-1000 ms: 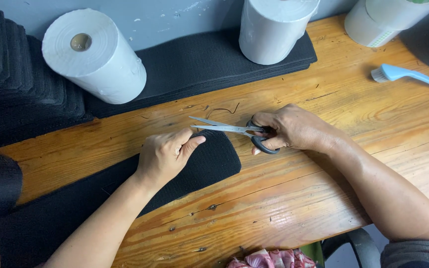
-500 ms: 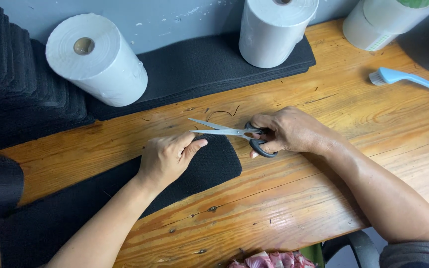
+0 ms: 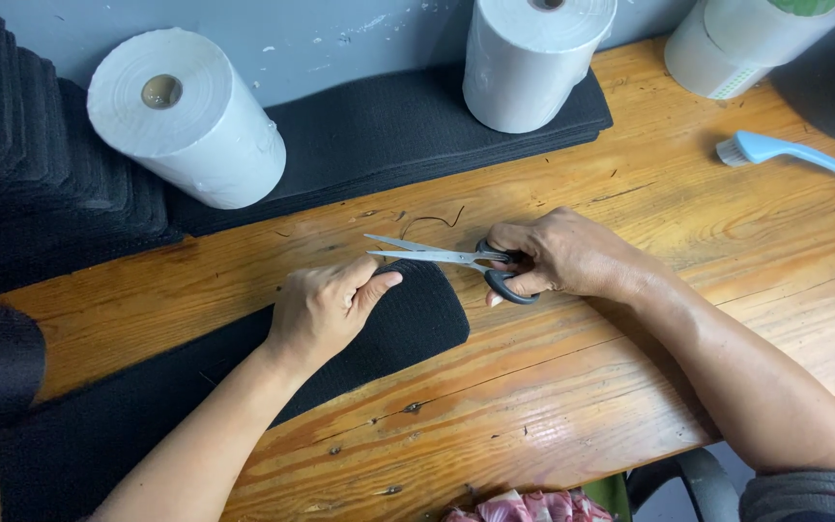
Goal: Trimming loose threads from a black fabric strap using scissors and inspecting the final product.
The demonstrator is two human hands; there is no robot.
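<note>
**A:** Scissors, steel-bladed with black loop handles (image 3: 456, 259), sit in the right hand (image 3: 558, 256), fingers closed through the loops. The blades are parted a little and point left, their tips just above the rounded end of the long black textured fabric strip (image 3: 244, 387). That strip lies flat along the wooden plank desk (image 3: 582, 387), running from lower left up to the middle.

**B:** And the left hand (image 3: 326, 307)?

**A:** Its grip is loosely curled with nothing inside it; it presses down on the strip near the rounded end, thumb stretched toward the blades. To cut well, I'd keep that palm flat and firm so the fabric cannot creep, and keep the thumb clear of the blade tips, which are close.

**B:** Anything about the blades?

**A:** I'd judge that short bites with the inner part of the blades suit a curved edge better than one long snip. Turning the fabric into the scissors, rather than twisting the wrist, should keep the curve smooth.

**B:** What lies around?

**A:** A thin dark thread offcut (image 3: 432, 220) lies on the desk just beyond the blades. Further back, a flat stack of black fabric sheets (image 3: 379, 135) carries two white paper rolls: one on its side (image 3: 186, 116) and one upright (image 3: 538, 58). A third pale roll (image 3: 756, 39) stands at the far right, with a light blue plastic brush (image 3: 785, 153) near it. All are well apart from the cut.
</note>
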